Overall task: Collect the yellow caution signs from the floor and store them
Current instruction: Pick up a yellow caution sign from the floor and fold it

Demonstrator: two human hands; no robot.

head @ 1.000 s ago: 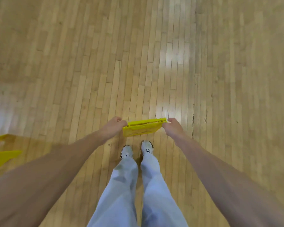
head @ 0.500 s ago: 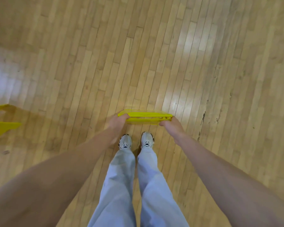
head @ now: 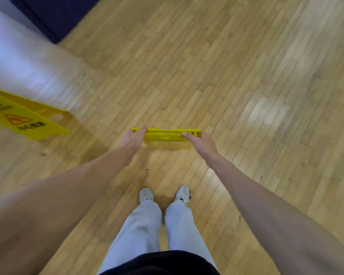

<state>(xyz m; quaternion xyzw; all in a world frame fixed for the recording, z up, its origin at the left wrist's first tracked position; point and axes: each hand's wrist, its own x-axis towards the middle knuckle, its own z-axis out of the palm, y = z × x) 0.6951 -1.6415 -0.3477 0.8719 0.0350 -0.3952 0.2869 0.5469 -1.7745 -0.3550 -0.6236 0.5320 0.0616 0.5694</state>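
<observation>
A folded yellow caution sign hangs in front of me over the wooden floor, seen from its top edge. My left hand grips its left end and my right hand grips its right end. A second yellow caution sign with a red warning triangle stands opened on the floor at the far left, apart from both hands. Its left part is cut off by the frame edge.
Pale wooden floor stretches ahead and to the right. A dark blue mat or wall base lies at the top left beside a bright glare patch. My feet stand below the held sign.
The view has swung left, so the standing sign at the left is now closer and more visible. The held sign stays gripped by both hands and sits farther ahead of my feet.
</observation>
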